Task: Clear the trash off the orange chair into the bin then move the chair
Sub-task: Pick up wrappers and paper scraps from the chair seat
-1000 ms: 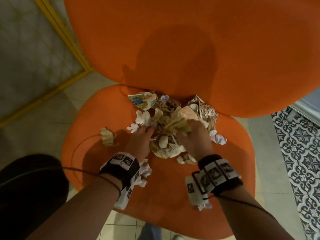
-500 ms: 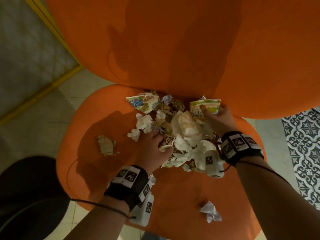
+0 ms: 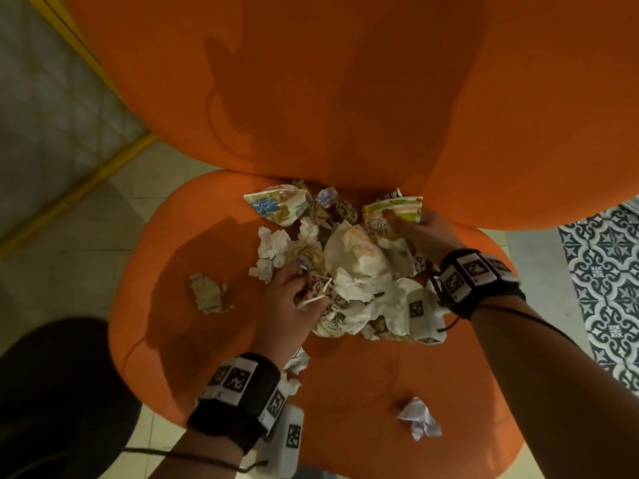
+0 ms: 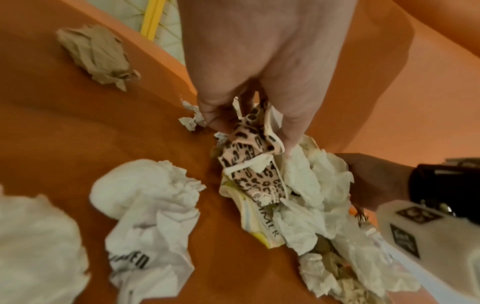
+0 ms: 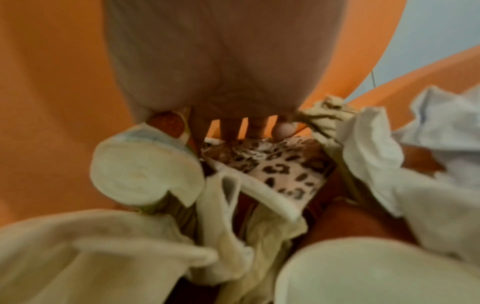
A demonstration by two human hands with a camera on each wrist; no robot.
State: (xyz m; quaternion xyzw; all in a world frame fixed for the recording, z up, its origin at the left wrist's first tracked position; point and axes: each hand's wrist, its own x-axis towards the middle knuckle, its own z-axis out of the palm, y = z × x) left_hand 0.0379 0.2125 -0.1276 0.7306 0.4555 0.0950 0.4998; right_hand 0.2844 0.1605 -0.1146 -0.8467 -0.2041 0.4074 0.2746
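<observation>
A heap of crumpled paper trash (image 3: 352, 267) lies at the back of the orange chair seat (image 3: 214, 340), against the backrest (image 3: 311, 81). My left hand (image 3: 294, 295) (image 4: 249, 115) pinches a crushed leopard-print paper cup (image 3: 318, 288) (image 4: 249, 160) at the heap's near left. My right hand (image 3: 418, 233) grips a crushed green-striped paper cup (image 3: 394, 212) at the heap's far right; in the right wrist view the cup's round base (image 5: 145, 170) shows beside the fingers (image 5: 257, 127). A floral cup (image 3: 276, 205) lies at the back left.
Loose scraps sit apart from the heap: a brown paper wad (image 3: 209, 293) (image 4: 96, 53) to the left, a white wad (image 3: 420, 418) near the front right. A black bin (image 3: 52, 392) stands at lower left. Patterned tiles (image 3: 605, 288) lie to the right.
My right hand left the middle of the heap, reached to the back right and took hold of the green-striped cup. My left hand closed on the leopard-print cup. The view moved closer.
</observation>
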